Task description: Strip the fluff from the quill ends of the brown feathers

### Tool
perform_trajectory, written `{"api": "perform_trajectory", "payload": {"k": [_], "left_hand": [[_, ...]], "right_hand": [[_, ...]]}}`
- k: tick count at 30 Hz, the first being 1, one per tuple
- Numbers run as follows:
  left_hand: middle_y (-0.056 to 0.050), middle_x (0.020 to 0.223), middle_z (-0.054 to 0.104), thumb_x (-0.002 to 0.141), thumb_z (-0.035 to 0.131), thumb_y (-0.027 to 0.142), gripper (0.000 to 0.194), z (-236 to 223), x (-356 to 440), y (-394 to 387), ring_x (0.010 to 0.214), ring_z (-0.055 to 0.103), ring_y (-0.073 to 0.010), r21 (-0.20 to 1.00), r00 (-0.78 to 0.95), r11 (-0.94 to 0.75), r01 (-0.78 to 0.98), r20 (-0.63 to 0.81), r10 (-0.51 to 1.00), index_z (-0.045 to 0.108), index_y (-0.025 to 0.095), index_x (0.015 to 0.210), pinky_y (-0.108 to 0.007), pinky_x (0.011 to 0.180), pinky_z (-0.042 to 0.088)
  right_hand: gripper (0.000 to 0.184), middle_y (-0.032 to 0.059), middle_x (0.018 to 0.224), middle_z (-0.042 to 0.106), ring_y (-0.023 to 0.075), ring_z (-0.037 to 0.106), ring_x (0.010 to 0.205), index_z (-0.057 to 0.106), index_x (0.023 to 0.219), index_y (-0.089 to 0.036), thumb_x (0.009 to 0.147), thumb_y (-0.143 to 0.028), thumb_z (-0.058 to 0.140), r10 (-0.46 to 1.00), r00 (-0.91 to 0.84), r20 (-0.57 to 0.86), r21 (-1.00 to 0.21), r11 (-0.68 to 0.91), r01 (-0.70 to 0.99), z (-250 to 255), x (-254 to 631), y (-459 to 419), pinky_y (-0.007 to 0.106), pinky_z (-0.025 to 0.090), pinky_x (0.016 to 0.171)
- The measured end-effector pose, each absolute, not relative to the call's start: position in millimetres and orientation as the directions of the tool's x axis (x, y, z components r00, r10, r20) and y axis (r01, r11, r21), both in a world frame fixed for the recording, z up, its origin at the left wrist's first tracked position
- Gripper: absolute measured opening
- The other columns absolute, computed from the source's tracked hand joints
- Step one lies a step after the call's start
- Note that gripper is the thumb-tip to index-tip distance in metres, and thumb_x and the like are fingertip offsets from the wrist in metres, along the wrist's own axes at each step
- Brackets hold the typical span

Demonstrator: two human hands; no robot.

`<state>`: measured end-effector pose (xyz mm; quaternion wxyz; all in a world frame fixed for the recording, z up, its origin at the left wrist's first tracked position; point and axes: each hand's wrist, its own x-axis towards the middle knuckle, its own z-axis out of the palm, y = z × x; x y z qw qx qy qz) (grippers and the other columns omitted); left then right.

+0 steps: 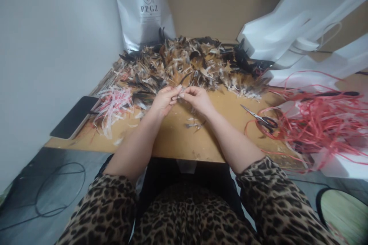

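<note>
At the near edge of a heap of brown, black and white feathers (178, 55), my two hands meet with their fingertips almost touching. My left hand (166, 98) is closed in a pinch on the base of some feathers (184, 79), whose brown and dark tips point away from me. From the other side, my right hand (197, 98) also pinches at that base, thumb against forefinger. Exactly what lies between the fingertips is too small to make out. Small loose feather bits (194, 125) lie on the wooden table (189, 145) below my hands.
On the left are a phone (75, 118) and a bundle of pink and white strips (113, 107). Scissors (260, 119) lie at the right beside a tangle of red string (324, 122). Behind stand a silvery bag (143, 19) and white sheeting (287, 19). A cable (60, 206) loops across the floor.
</note>
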<state>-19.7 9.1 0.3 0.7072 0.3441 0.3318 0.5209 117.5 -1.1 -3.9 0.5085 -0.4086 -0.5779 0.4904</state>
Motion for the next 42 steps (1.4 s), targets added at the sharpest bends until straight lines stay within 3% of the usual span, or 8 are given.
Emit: {"api": "perform_trajectory", "payload": {"k": [4, 9, 11, 18, 27, 32, 38, 42], "left_hand": [[0.004, 0.052, 0.045, 0.058, 0.083, 0.031, 0.037, 0.5, -14.0, 6.4, 0.043, 0.034, 0.0, 0.894, 0.131, 0.103, -0.437, -0.05, 0.99, 0.051, 0.012, 0.057, -0.013, 0.035, 0.015], [0.004, 0.062, 0.051, 0.059, 0.081, 0.035, 0.038, -0.8, -14.6, 6.7, 0.044, 0.038, -0.0002, 0.911, 0.124, 0.072, -0.406, -0.023, 0.992, 0.068, 0.014, 0.088, -0.013, 0.035, 0.016], [0.004, 0.062, 0.051, 0.06, 0.08, 0.035, 0.038, -2.5, -15.6, 7.9, 0.043, 0.038, -0.0001, 0.916, 0.129, 0.085, -0.392, -0.037, 0.991, 0.068, 0.014, 0.09, -0.013, 0.035, 0.016], [0.003, 0.06, 0.051, 0.06, 0.078, 0.03, 0.035, -7.9, -13.6, 7.8, 0.042, 0.037, -0.0006, 0.944, 0.139, 0.113, -0.309, -0.073, 0.988, 0.069, 0.01, 0.087, -0.015, 0.036, 0.015], [0.003, 0.058, 0.052, 0.059, 0.077, 0.03, 0.036, -8.9, -13.9, 7.4, 0.041, 0.038, -0.0013, 0.957, 0.146, 0.088, -0.276, -0.049, 0.988, 0.069, 0.01, 0.087, -0.015, 0.036, 0.017], [0.003, 0.058, 0.053, 0.059, 0.078, 0.032, 0.037, -7.6, -13.1, 6.3, 0.041, 0.039, -0.0015, 0.966, 0.15, 0.059, -0.252, -0.021, 0.988, 0.069, 0.01, 0.088, -0.015, 0.036, 0.018], [0.002, 0.059, 0.053, 0.061, 0.077, 0.032, 0.035, -4.9, -14.4, 5.9, 0.042, 0.04, -0.0013, 0.964, 0.116, 0.025, -0.266, 0.007, 0.993, 0.069, 0.01, 0.087, -0.014, 0.036, 0.019], [0.002, 0.059, 0.053, 0.062, 0.077, 0.031, 0.033, -3.3, -16.1, 5.5, 0.042, 0.04, -0.0011, 0.961, 0.091, 0.002, -0.276, 0.024, 0.996, 0.07, 0.01, 0.086, -0.014, 0.036, 0.02]], "right_hand": [[0.026, -0.0019, 0.058, 0.059, 0.0078, 0.047, 0.054, 0.061, 0.062, -0.015, 0.061, -0.037, 0.075, 0.975, -0.095, 0.203, -0.979, 0.202, -0.017, 0.0, 115.8, -3.7, 0.022, 0.037, 0.056], [0.02, -0.0052, 0.05, 0.049, 0.0048, 0.037, 0.046, 0.063, 0.067, -0.013, 0.067, -0.032, 0.069, 0.965, 0.159, 0.206, -0.976, 0.215, -0.041, 13.5, 139.3, 5.7, 0.022, 0.029, 0.048], [0.019, -0.0066, 0.05, 0.047, 0.0044, 0.034, 0.044, 0.061, 0.071, -0.013, 0.07, -0.031, 0.066, 0.933, 0.282, 0.224, -0.97, 0.241, -0.025, 19.6, 162.3, 15.6, 0.021, 0.026, 0.046], [0.012, -0.0048, 0.047, 0.044, 0.0063, 0.036, 0.045, 0.061, 0.064, -0.013, 0.069, -0.023, 0.059, 0.805, 0.562, 0.191, -0.939, -0.018, 0.345, 15.2, 265.2, 33.3, 0.021, 0.03, 0.047], [0.018, -0.0037, 0.045, 0.043, 0.0069, 0.035, 0.043, 0.063, 0.066, -0.011, 0.066, -0.029, 0.062, 0.795, 0.605, 0.05, -0.878, -0.254, 0.406, -13.1, 297.0, 22.9, 0.021, 0.03, 0.044], [0.017, 0.0011, 0.046, 0.049, 0.0106, 0.044, 0.049, 0.066, 0.067, -0.009, 0.07, -0.022, 0.055, 0.787, 0.614, 0.065, -0.742, -0.373, 0.557, -21.9, 301.6, 29.4, 0.023, 0.037, 0.051], [0.019, 0.0146, 0.072, 0.067, 0.0201, 0.06, 0.067, 0.069, 0.074, -0.01, 0.072, -0.023, 0.055, 0.814, 0.574, 0.093, -0.555, -0.436, 0.708, -20.6, 307.0, 28.9, 0.029, 0.044, 0.064], [0.019, 0.0146, 0.084, 0.069, 0.0204, 0.059, 0.074, 0.068, 0.082, -0.012, 0.072, -0.022, 0.055, 0.796, 0.572, 0.198, -0.564, -0.384, 0.731, -9.6, 299.4, 13.6, 0.03, 0.044, 0.069]]}}
